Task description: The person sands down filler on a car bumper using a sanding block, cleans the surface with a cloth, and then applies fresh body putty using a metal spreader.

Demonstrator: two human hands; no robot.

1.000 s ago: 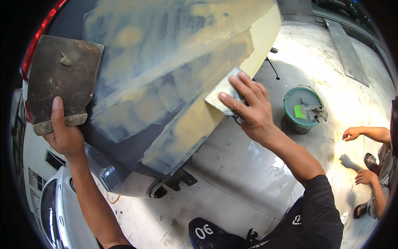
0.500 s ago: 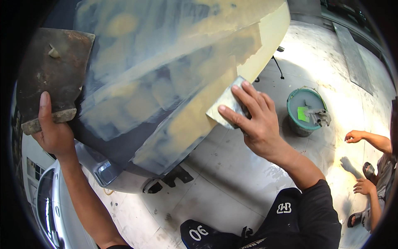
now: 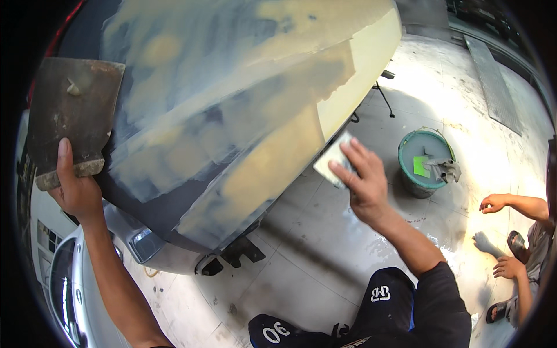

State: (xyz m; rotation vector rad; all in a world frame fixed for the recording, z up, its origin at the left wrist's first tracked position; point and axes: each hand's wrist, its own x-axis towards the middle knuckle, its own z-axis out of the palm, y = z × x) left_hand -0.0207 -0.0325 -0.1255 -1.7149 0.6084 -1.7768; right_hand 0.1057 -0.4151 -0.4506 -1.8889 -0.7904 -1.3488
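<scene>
My left hand (image 3: pixel 80 194) is closed around the edge of a dark, worn putty board (image 3: pixel 72 116), its thumb lying on top. A small dab of pale putty (image 3: pixel 73 88) sits on the board. In my right hand (image 3: pixel 368 182), a pale, flat putty spreader (image 3: pixel 336 162) is gripped between thumb and fingers. It stands just off the lower right edge of a dark car body panel (image 3: pixel 162 203). Broad smears of yellowish and grey filler (image 3: pixel 261 153) cover much of that panel.
A green bucket (image 3: pixel 426 156) of greyish water, with a grey rag and a green piece at its rim, stands on the tiled floor (image 3: pixel 301 243). At far right another person's hands (image 3: pixel 493 203) show. A silver car (image 3: pixel 87 290) is at lower left.
My right hand has carried the spreader right and slightly down, off the panel's edge. The putty board in my left hand has dipped a little.
</scene>
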